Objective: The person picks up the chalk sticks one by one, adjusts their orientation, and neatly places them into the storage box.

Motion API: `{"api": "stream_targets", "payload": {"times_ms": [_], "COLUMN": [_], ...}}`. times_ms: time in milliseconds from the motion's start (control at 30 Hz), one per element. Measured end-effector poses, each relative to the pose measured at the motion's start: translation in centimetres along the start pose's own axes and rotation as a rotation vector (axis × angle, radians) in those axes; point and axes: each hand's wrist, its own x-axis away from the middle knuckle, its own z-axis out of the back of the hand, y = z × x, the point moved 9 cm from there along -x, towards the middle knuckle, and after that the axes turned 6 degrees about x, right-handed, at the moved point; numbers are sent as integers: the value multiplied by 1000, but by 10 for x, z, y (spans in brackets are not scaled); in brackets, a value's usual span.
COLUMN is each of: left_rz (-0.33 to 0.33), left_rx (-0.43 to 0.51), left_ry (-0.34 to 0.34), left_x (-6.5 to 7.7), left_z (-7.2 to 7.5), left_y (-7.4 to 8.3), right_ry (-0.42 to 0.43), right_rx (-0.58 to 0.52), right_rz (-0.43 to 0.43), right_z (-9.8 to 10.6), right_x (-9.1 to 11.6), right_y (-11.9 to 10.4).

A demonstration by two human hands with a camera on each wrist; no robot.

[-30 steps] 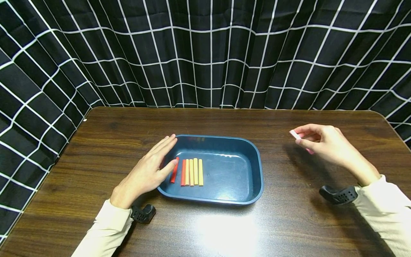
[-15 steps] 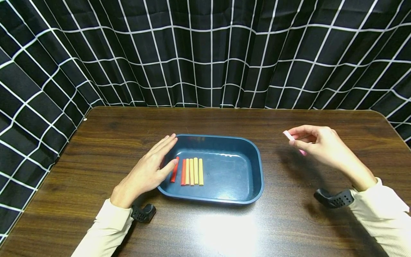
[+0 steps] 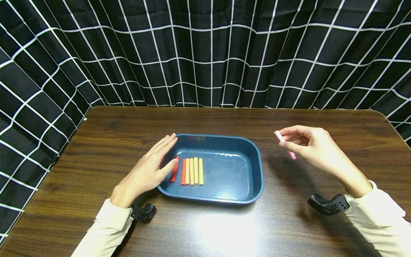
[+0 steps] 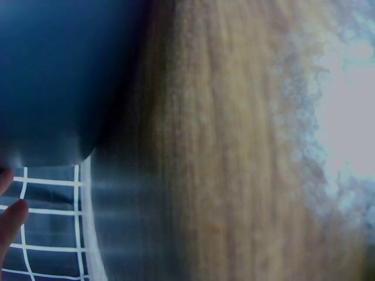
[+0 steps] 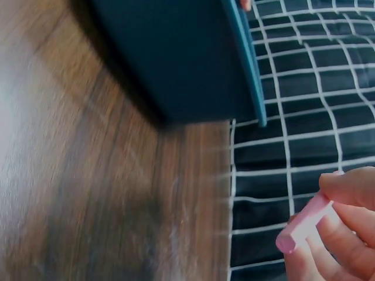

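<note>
A pink chalk stick [image 3: 279,136] is pinched between the thumb and fingers of my right hand [image 3: 316,147], raised over the table to the right of a blue tray [image 3: 210,200]. In the right wrist view one end of the pink chalk [image 5: 304,225] sticks out past the thumb. My left hand [image 3: 144,176], fingers extended, lies along the tray's left rim. Inside the tray, a row of chalk sticks runs from red [image 3: 183,172] through orange-yellow [image 3: 191,172] to yellow [image 3: 201,172]. Another red stick [image 3: 174,172] lies tilted at the left, partly behind my left thumb.
The tray stands on a brown wood-grain table [image 3: 122,125], with glare near the front. A black curtain with white grid lines [image 3: 199,53] hangs behind the table. A tiny white bit [image 3: 85,119] lies at the far left edge.
My right hand has moved left toward the tray, carrying the pink chalk, and more of the chalk's lower end now shows. The left hand and the tray have stayed in place.
</note>
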Motion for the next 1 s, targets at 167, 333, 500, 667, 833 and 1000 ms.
{"api": "stream_targets", "payload": {"times_ms": [167,333,500,667,833,1000], "left_rz": [6,12,18,6,3,-3], "left_rx": [-1,-4,-3,-2,-6,-6], "left_ry": [-5,-9,-10,-4,-5,-4], "left_x": [0,0,0,0,0,-1], "left_z": [0,0,0,1,1,0], "left_y": [0,1,1,1,1,2], "right_ry": [-12,-20,-37,-69,-106,-127], "right_rx": [-30,-58,-92,-136,-200,-200], "right_rz": [-4,-6,-1,-40,-56,-47], "right_z": [-2,-4,-8,-15,-24,-31], "right_x": [0,0,-1,-1,-2,-1], "right_y": [-9,-17,-25,-29,-33,-41]}}
